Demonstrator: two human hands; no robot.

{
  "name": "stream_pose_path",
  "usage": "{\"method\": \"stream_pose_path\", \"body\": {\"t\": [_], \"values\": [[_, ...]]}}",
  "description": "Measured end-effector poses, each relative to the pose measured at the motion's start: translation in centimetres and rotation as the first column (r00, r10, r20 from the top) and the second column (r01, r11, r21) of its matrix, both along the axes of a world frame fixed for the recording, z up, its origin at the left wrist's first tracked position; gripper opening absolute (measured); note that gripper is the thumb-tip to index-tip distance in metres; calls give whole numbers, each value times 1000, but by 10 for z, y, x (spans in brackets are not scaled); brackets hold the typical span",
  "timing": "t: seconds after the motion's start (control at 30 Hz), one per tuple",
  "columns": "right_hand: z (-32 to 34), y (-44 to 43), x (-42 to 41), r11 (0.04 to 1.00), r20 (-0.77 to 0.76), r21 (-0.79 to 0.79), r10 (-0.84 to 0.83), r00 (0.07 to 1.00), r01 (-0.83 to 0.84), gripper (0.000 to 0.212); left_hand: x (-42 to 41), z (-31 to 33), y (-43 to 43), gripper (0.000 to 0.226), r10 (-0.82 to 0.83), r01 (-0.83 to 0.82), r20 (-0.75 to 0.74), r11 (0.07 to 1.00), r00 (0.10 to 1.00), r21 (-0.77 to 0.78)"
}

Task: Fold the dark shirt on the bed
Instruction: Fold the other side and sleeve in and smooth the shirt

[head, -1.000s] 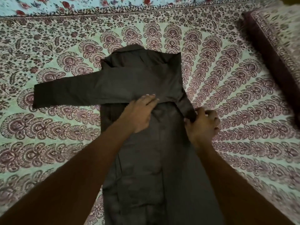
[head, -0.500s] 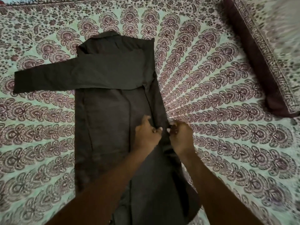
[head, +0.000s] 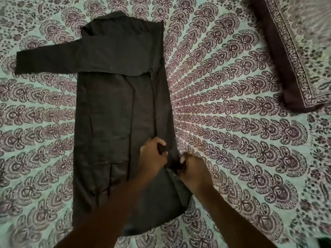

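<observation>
Dark cloth was pinched in both my hands: left hand [head: 154,154] curled on a small tuck, right hand [head: 193,169] just beside it gripping the folded edge, lower centre of the frame. From there the dark shirt [head: 111,113] lay up and leftward on the bed [head: 232,122], long axis running top to bottom, collar uppermost. My left hand sat nearer its middle. Matte and creased, its one sleeve [head: 50,59] stuck out toward the upper left.

Shirt [head: 107,113] lying lengthwise on the bed [head: 232,122], collar end farthest from the person; sleeve [head: 50,59] laid across it, reaching left; left hand [head: 152,156] and right hand [head: 193,170] side by side, gripping its right edge; pillow [head: 295,51] behind right, well apart.
</observation>
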State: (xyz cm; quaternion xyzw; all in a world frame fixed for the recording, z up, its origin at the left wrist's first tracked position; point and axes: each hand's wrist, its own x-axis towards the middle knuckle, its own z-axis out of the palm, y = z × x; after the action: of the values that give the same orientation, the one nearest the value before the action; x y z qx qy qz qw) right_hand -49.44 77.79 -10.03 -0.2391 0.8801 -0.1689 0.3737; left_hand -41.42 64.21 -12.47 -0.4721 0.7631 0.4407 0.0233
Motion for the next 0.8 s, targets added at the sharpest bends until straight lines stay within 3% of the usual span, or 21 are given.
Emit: {"method": "stream_pose_path", "body": {"t": [0.13, 0.27, 0.43, 0.53, 0.63, 0.8], "values": [[0, 23, 26, 984, -206, 100, 166, 964, -148, 38, 27, 10, 27, 47, -60, 59, 37, 998, 998, 39], [-12, 46, 54, 967, -270, 118, 252, 929, -228, 61, 53, 16, 49, 48, -79, 75, 76, 996, 994, 54], [-20, 59, 63, 961, -341, 99, 277, 899, -258, 63, 76, 11, 67, 43, -55, 53, 63, 998, 996, 22], [-26, 58, 55, 949, -403, -57, 261, 877, -309, 57, 83, 8, 74, 47, -32, 32, 39, 999, 999, 8], [-28, 51, 40, 850, -515, -175, 352, 781, -498, 37, 88, 7, 77, 48, -47, 46, 52, 999, 998, 3], [-38, 34, 13, 607, -599, -66, 611, 518, -792, 43, 101, 6, 77, 46, -60, 66, 102, 997, 993, -49]]}}
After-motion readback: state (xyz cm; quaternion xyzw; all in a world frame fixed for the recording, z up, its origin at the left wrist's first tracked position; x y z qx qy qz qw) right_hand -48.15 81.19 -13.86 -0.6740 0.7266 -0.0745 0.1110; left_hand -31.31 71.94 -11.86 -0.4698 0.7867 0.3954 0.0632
